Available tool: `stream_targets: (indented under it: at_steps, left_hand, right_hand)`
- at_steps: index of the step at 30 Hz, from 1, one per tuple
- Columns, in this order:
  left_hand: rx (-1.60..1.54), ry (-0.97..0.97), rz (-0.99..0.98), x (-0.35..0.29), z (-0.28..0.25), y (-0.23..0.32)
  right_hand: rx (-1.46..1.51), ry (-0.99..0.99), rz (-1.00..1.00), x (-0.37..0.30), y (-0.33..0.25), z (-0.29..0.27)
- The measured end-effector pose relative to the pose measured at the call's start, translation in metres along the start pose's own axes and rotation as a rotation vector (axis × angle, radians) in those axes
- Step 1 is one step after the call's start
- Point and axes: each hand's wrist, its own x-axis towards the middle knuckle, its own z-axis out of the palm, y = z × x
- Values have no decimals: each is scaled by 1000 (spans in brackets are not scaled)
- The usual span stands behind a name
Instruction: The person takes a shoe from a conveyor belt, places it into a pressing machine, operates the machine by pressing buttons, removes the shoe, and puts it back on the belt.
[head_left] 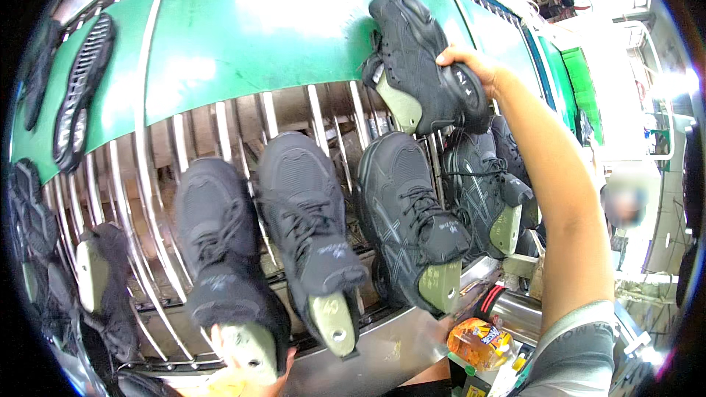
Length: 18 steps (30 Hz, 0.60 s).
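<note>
My right hand grips a black sneaker at its heel end, lifted over the green belt with the shoe lying on its side. A pale green last fills its opening. At the lower edge, my left hand wraps round the heel of another black sneaker; its fingers show on both sides of the last, and the palm is hidden. Beside that shoe stand two more lasted black sneakers, one in the middle and one to its right, toes pointing away from me.
Metal rollers run below the green belt. A black sole lies at the left, above more dark shoes. Another laced sneaker stands at the right. A steel flask and an orange packet sit near my right arm.
</note>
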Motion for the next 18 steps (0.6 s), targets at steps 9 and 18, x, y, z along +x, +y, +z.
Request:
stream_targets:
  at_steps: [9, 18]
  left_hand:
    - [-154, 8, 78, 19, -39, 20]
    - [-151, 52, 84, 17, -48, 33]
  right_hand:
    - [-734, 712, -387, -61, -46, 51]
    - [-643, 1050, -863, -379, 26, 162]
